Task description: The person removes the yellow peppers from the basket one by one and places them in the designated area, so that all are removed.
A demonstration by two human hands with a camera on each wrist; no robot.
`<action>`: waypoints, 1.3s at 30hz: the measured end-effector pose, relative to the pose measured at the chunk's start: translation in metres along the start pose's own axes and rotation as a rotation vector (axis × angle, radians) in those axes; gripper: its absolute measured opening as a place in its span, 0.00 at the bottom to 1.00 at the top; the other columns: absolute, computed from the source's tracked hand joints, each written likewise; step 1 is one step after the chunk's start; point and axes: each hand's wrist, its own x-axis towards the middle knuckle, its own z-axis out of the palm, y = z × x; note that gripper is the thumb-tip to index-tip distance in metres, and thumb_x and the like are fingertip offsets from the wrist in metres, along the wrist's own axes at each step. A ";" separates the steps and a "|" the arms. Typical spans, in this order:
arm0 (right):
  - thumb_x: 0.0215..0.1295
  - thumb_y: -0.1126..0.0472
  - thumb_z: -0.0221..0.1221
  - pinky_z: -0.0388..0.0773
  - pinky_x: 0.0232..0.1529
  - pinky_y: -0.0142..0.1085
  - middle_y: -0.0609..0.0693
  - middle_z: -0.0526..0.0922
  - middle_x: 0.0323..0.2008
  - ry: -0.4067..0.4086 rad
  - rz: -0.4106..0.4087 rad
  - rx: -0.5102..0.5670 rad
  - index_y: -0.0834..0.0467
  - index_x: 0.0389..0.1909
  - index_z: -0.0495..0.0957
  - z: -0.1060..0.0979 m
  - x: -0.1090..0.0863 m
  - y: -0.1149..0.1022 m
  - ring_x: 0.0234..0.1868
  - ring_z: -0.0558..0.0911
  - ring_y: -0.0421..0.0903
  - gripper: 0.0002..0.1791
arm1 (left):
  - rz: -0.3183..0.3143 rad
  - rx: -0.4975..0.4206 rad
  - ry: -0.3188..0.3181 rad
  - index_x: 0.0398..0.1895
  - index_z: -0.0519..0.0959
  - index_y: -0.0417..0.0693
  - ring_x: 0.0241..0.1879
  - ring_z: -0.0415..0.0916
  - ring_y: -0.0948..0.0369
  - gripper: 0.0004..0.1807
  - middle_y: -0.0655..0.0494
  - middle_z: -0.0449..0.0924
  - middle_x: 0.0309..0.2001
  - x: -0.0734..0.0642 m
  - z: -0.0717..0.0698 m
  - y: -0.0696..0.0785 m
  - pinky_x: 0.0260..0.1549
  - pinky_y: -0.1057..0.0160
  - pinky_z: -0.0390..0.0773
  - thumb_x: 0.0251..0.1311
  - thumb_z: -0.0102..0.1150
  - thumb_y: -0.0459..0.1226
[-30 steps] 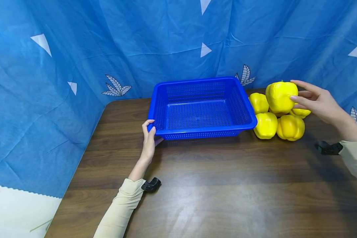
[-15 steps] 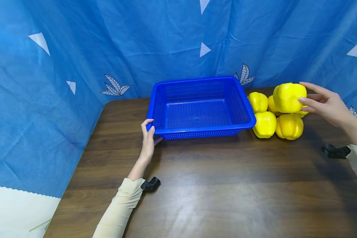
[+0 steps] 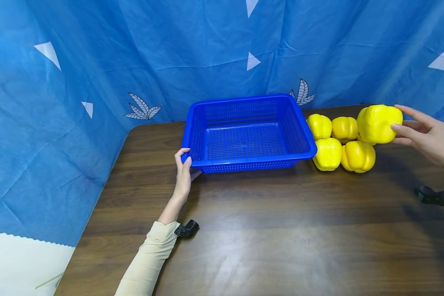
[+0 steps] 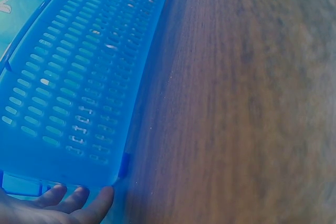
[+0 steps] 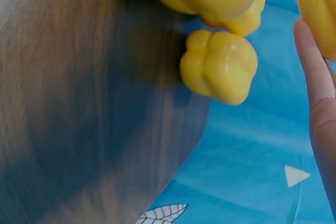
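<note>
A blue perforated plastic basket (image 3: 244,162) stands near the back of the table with nothing inside it. My left hand (image 3: 183,174) grips its front left corner, thumb on the near side; in the left wrist view the fingers (image 4: 100,203) lie under that corner. At the right, my right hand (image 3: 427,135) holds a yellow bell pepper (image 3: 379,124) up between thumb and fingers. Several more yellow bell peppers (image 3: 327,154) lie grouped against the basket's right side. One of them is mostly hidden behind the held pepper; the right wrist view shows a pepper (image 5: 219,66) near the table's edge.
The brown wooden table (image 3: 244,234) stretches in front of the basket. A blue patterned curtain (image 3: 207,49) hangs along the back and left. Black wrist devices (image 3: 186,229) sit at both sleeve cuffs.
My right hand has carried the held pepper to the right, from above the middle of the group to its right end, uncovering a back pepper. The left hand stays on the basket.
</note>
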 end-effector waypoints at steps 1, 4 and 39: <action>0.67 0.62 0.50 0.75 0.28 0.15 0.23 0.71 0.38 -0.001 -0.010 0.013 0.41 0.71 0.53 -0.001 -0.001 0.001 0.32 0.77 0.19 0.33 | -0.002 0.001 0.000 0.62 0.49 0.56 0.68 0.51 0.43 0.21 0.48 0.39 0.71 0.000 0.000 0.000 0.59 0.32 0.62 0.69 0.31 0.47; 0.67 0.64 0.49 0.75 0.28 0.16 0.24 0.74 0.39 -0.011 -0.045 0.054 0.44 0.71 0.53 -0.005 -0.005 0.006 0.33 0.78 0.20 0.33 | -0.006 0.004 -0.001 0.63 0.48 0.56 0.68 0.51 0.42 0.21 0.48 0.39 0.71 0.000 0.000 0.000 0.59 0.32 0.62 0.69 0.31 0.47; 0.69 0.57 0.48 0.82 0.28 0.30 0.19 0.72 0.33 -0.174 0.219 0.010 0.33 0.70 0.44 -0.053 -0.011 0.097 0.30 0.81 0.26 0.34 | 0.008 0.005 -0.006 0.63 0.47 0.53 0.70 0.49 0.43 0.21 0.48 0.38 0.71 -0.003 -0.001 0.002 0.59 0.32 0.62 0.71 0.30 0.45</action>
